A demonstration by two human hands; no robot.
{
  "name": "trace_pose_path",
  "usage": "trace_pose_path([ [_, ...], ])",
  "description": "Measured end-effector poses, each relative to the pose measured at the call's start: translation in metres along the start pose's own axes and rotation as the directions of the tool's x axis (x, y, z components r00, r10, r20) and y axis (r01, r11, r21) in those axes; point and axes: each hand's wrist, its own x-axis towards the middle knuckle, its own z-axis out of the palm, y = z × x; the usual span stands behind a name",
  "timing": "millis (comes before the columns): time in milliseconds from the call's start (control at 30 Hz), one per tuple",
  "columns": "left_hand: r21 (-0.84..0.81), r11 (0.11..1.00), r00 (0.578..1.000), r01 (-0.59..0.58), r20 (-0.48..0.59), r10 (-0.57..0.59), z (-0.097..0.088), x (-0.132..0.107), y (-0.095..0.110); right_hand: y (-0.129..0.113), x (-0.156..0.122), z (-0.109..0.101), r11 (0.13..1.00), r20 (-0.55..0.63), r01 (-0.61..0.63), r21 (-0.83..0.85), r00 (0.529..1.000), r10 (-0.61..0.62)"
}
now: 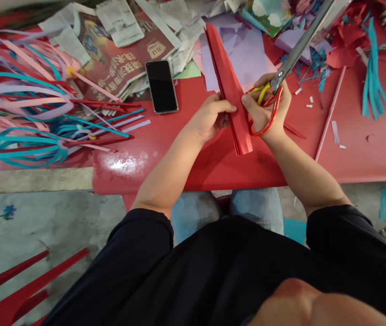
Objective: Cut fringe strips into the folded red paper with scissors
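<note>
A long strip of folded red paper point(231, 86) is held at a slant above the red table. My left hand point(214, 117) grips its left edge, thumb on top and the other fingers partly hidden beneath. My right hand point(269, 108) is closed around a pair of scissors point(286, 68) with red and yellow handles, the blades together and pointing away to the upper right. The right thumb also presses on the paper's right edge. Beneath the hands, a lilac paper sheet point(254, 56) lies on the table.
Bundles of coloured paper strips point(26, 97) lie at the left, beside a black phone point(161, 86) and newspapers point(121, 59). To the right are a thin pink stick point(330, 113), a teal paper fringe point(373, 72) and small scraps. The table's front edge point(234, 184) runs just before my lap.
</note>
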Motion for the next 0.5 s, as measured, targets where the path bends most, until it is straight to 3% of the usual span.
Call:
trace_pose_path([
  [100, 0.022, 0.999, 0.999, -0.034, 0.01, 0.034, -0.004, 0.001, 0.003, -0.007, 0.002, -0.004, 0.993, 0.055, -0.122, 0.001, 0.991, 0.122],
  [300, 0.049, 0.979, 0.963, -0.197, -0.178, 0.203, -0.025, 0.009, 0.017, -0.016, 0.001, -0.006, 0.939, 0.323, -0.324, 0.111, 0.906, 0.274],
  [500, -0.036, 0.942, 0.896, -0.334, -0.322, 0.305, -0.049, 0.013, 0.042, -0.031, -0.019, -0.003, 0.919, 0.586, -0.394, 0.014, 0.748, 0.312],
])
